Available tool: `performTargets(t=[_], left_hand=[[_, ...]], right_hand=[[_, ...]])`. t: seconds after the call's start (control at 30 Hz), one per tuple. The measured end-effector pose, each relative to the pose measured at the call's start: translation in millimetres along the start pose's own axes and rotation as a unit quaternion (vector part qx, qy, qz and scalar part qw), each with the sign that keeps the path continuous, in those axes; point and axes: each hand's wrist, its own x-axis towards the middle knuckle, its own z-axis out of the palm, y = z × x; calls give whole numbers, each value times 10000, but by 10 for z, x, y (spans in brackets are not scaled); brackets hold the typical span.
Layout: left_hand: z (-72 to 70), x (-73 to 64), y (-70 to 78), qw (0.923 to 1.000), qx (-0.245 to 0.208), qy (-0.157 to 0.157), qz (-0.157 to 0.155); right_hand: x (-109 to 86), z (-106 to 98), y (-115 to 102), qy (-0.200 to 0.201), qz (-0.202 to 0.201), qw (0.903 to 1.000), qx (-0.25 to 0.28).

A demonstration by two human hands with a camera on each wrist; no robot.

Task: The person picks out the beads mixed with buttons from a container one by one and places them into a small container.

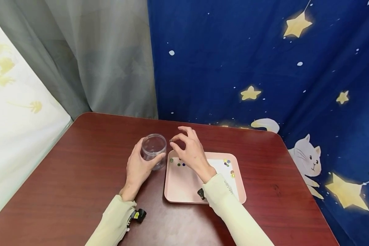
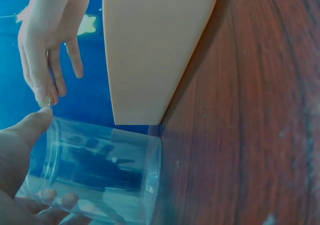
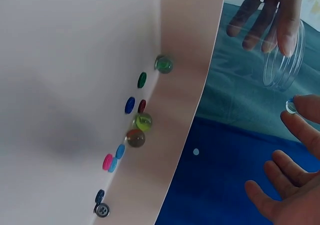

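My left hand (image 1: 138, 169) grips a clear plastic jar (image 1: 154, 147) that stands upright and uncovered on the table, just left of a pink tray (image 1: 184, 199). Thumb and fingers wrap round its side near the rim, as the left wrist view also shows. Between thumb and index finger, my right hand (image 1: 191, 150) pinches a small glassy marble (image 3: 290, 106), close beside the jar's mouth. Its other fingers are spread. Along the tray's far wall lie a green marble (image 3: 163, 64), a yellow-green marble (image 3: 143, 121), a brownish marble (image 3: 135, 138) and several coloured buttons (image 3: 130, 105).
More small pieces (image 1: 227, 162) lie in the tray's far right corner, with amber marbles (image 1: 232, 174) by the right wall. My right forearm crosses over the tray. A grey curtain (image 1: 117, 61) and a blue starry curtain (image 1: 209, 68) hang behind the brown table (image 1: 80, 164).
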Motion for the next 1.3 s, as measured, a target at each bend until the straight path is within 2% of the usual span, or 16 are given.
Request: performTargets(t=[0.27,0.6,1.3], left_hand=[[3,4,8,10000,11,47,7],[-6,1,-6,10000,94,25,19],[20,33,-27,9999,96,26,30]], right_hand=[[20,23,-39,51,-106,9999,123],[14,82,-65,-80,-12,9997,246],[80,121,-149,-174,-263,9990,312]])
